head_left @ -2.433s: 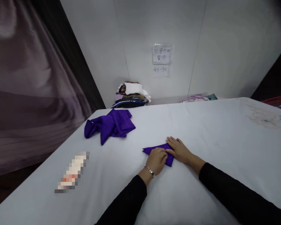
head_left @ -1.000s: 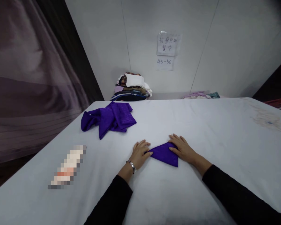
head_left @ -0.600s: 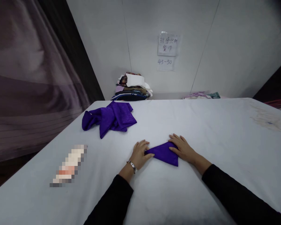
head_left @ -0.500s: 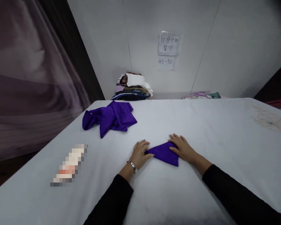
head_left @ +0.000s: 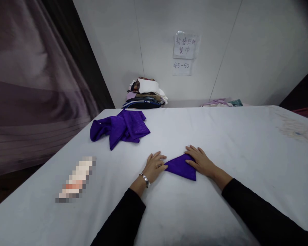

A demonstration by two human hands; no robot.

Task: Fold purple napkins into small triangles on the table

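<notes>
A small purple cloth napkin [head_left: 181,168], folded into a flat triangle, lies on the white table in front of me. My left hand [head_left: 154,167], with a silver bracelet at the wrist, is at its narrow left corner. Thumb and curled finger close on that corner, which they partly hide, while other fingers stretch forward over the table. Across the wide right end rests my right hand [head_left: 199,160], palm down, its thumb on the cloth and its fingers spread along the upper edge. At the back left is another purple cloth [head_left: 124,126], loosely crumpled.
A blurred-out flat object [head_left: 76,179] lies on the left of the white tabletop [head_left: 233,136]. Behind the far edge are a stack of folded clothes [head_left: 146,94] and more cloth [head_left: 218,102]. Handwritten paper signs [head_left: 185,46] hang on the wall. A curtain [head_left: 23,85] hangs at left.
My left hand has shifted very slightly left at the napkin's narrow corner, and the corner's tip is now hidden by its fingers. My right hand stays in place on the cloth.
</notes>
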